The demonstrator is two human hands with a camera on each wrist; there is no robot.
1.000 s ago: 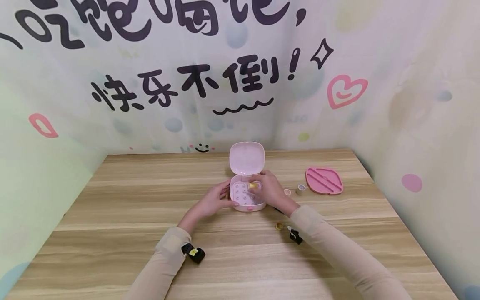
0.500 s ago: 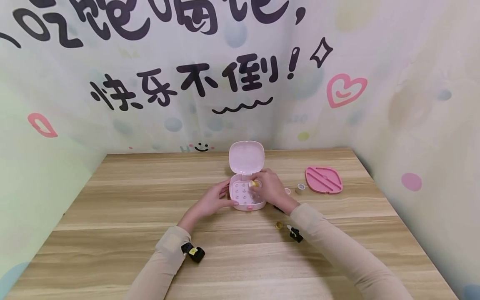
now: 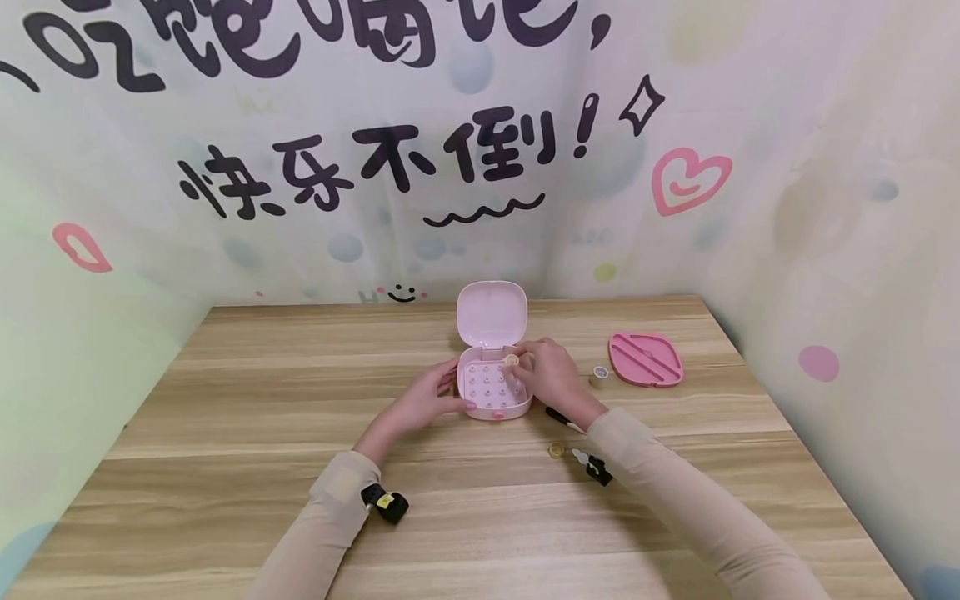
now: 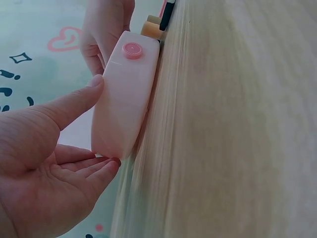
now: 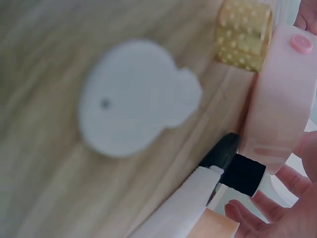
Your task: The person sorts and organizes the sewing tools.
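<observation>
Both hands are working at the box (image 3: 472,410), which is sitting just below the middle of the frame with its lid (image 3: 492,313) standing open. The left hand (image 3: 422,404) is spreading partway, thumb lying on the near rim and fingers bending against the left side; I take it to be steadying the box. The right hand (image 3: 557,382) is closing to a pinch, holding a pale roll (image 3: 512,361) over the box's back right part, probably by its edge so that its hole is staying free for a peg. Whether the roll is touching any pegs (image 3: 487,380), I cannot tell.

Counting round the desk (image 3: 300,358), I am seeing one box, one lid and one pink tray (image 3: 647,359), which is lying apart at the right of the frame, presumably to leave the pegs bare. The pegs are standing in rows, but the right hand is covering some, so a full count is escaping me. Besides the pinched roll, three are resting on the desk: one grey-topped (image 3: 600,374), one gold (image 3: 556,450) and one orange (image 4: 152,29), showing at the top of the left wrist view. One pen (image 5: 173,208) is lying near the box.
</observation>
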